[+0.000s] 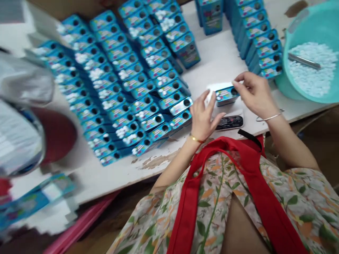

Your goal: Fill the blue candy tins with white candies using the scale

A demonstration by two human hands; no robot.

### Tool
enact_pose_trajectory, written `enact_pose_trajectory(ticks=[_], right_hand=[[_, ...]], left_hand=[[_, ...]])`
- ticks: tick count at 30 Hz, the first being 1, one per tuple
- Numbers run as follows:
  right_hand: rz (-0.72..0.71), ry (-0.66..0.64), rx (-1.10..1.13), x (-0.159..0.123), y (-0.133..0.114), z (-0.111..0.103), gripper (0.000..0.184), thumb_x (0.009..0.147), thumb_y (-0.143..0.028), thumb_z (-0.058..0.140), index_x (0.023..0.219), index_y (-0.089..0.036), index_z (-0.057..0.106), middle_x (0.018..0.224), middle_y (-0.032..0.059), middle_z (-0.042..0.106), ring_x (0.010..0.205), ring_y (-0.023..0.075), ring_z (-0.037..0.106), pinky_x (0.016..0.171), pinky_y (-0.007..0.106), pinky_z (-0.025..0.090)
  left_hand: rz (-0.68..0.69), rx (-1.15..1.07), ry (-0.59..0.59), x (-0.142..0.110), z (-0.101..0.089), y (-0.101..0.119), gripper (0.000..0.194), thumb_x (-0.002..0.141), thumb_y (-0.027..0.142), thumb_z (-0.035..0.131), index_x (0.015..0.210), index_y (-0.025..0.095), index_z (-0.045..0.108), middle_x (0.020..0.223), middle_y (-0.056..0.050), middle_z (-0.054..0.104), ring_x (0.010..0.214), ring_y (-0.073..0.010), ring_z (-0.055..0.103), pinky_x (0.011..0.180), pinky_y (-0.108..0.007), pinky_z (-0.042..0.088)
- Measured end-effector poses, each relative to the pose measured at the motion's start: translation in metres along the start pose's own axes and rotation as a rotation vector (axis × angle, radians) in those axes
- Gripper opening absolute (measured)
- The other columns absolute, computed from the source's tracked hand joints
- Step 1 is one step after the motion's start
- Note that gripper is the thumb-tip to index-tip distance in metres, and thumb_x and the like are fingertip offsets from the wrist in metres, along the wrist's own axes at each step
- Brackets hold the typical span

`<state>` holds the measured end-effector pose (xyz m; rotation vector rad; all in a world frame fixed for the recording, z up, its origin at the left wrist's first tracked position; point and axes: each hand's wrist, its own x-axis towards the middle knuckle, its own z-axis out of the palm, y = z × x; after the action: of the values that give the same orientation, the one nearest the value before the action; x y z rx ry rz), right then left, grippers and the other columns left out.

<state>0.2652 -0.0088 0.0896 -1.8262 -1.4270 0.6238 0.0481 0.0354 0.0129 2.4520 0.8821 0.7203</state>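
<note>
A small blue printed box (227, 94) with a round dark hole in its top stands upright between my hands. My left hand (203, 116) is at the box's left side, fingers and thumb apart; whether the fingertips touch the box is unclear. My right hand (254, 91) is at the box's right end by the hole, thumb and fingers pinched together. What the pinch holds, if anything, is too small to make out. In front of the box lies a black panel (230, 122) in a pale casing, resembling a small scale's display.
Rows of similar blue boxes (129, 81), many topped with white pellets, fill the left of the white table (209, 60). More boxes (265, 46) stand at the back right. A turquoise basin (284, 81) holds white pellets (315, 79) and a metal tool (304, 60).
</note>
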Motion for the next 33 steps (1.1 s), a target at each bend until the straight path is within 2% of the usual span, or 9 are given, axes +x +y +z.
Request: enact_pose_trajectory(ticks=[4,9,15,17,20,23,25,29,33], right_hand=[[0.091,0.028,0.126,-0.013,0.013,0.011,0.045,0.103,-0.061,0.048,0.097,-0.019,0.059,0.080,0.0010,0.057,0.073,0.0132,0.052,0.071,0.027,0.041],[0.133,0.028,0.409,-0.026,0.023,0.018,0.049,0.098,-0.070,0.049,0.104,-0.021,0.052,0.064,-0.0076,0.041,0.063,0.0107,0.041,0.065,0.025,0.036],[0.141,0.035,0.604,-0.036,0.024,0.016,0.052,0.090,-0.071,0.059,0.106,-0.023,0.043,0.058,-0.0118,0.035,0.056,0.0114,0.037,0.062,0.025,0.033],[0.129,0.088,0.544,-0.037,0.034,0.001,0.053,0.090,-0.072,0.057,0.107,-0.024,0.044,0.060,-0.0104,0.038,0.057,0.0126,0.041,0.061,0.026,0.035],[0.115,0.289,0.349,-0.035,0.060,-0.047,0.048,0.094,-0.068,0.052,0.107,-0.023,0.049,0.070,-0.0049,0.048,0.063,0.0148,0.047,0.064,0.029,0.041],[0.190,0.512,0.028,-0.028,0.092,-0.115,0.032,0.101,-0.050,0.050,0.109,-0.020,0.055,0.087,0.0035,0.059,0.079,0.0178,0.056,0.080,0.033,0.047],[0.333,0.544,-0.275,-0.020,0.112,-0.155,0.026,0.103,-0.038,0.051,0.114,-0.016,0.060,0.101,0.0094,0.065,0.098,0.0210,0.061,0.096,0.035,0.047],[0.676,0.189,-0.590,-0.004,0.137,-0.196,0.029,0.098,-0.030,0.064,0.118,-0.010,0.068,0.116,0.0158,0.069,0.115,0.0252,0.062,0.102,0.034,0.045],[0.728,-0.073,-0.554,0.005,0.151,-0.198,0.033,0.077,-0.034,0.084,0.091,-0.007,0.073,0.106,0.0164,0.071,0.096,0.0169,0.064,0.081,0.028,0.043]], left_hand=[[0.014,0.037,-0.027,0.009,-0.007,0.007,0.074,0.095,0.068,0.053,0.155,0.026,0.043,0.169,-0.014,0.030,0.158,-0.0362,0.025,0.128,-0.059,0.018],[-0.028,-0.013,-0.206,0.030,-0.008,0.025,0.078,0.094,0.063,0.057,0.160,0.027,0.035,0.174,-0.011,0.015,0.163,-0.0343,0.001,0.130,-0.062,-0.012],[0.077,-0.022,-0.296,0.050,-0.006,0.031,0.075,0.096,0.061,0.055,0.161,0.027,0.034,0.172,-0.011,0.021,0.162,-0.0342,0.003,0.128,-0.063,-0.014],[0.120,0.010,-0.206,0.047,-0.011,0.025,0.074,0.097,0.056,0.057,0.162,0.032,0.030,0.172,-0.009,0.022,0.162,-0.0352,0.007,0.128,-0.067,-0.009],[0.148,0.068,-0.080,0.035,-0.017,0.015,0.072,0.098,0.048,0.061,0.160,0.044,0.025,0.172,-0.004,0.023,0.162,-0.0351,0.014,0.127,-0.070,-0.001],[0.178,0.079,-0.112,0.029,-0.014,0.014,0.073,0.098,0.046,0.060,0.160,0.045,0.023,0.172,-0.004,0.022,0.162,-0.0343,0.014,0.128,-0.068,-0.002],[0.174,0.081,-0.158,0.034,-0.008,0.021,0.072,0.099,0.048,0.058,0.162,0.037,0.025,0.172,-0.009,0.023,0.162,-0.0348,0.011,0.128,-0.066,-0.005],[0.128,0.053,-0.219,0.049,0.003,0.033,0.071,0.101,0.056,0.048,0.161,0.020,0.034,0.168,-0.019,0.027,0.162,-0.0358,0.010,0.128,-0.065,-0.005],[0.088,0.061,-0.042,0.043,-0.003,0.020,0.074,0.097,0.061,0.054,0.156,0.020,0.042,0.165,-0.020,0.036,0.161,-0.0344,0.016,0.129,-0.064,0.001]])
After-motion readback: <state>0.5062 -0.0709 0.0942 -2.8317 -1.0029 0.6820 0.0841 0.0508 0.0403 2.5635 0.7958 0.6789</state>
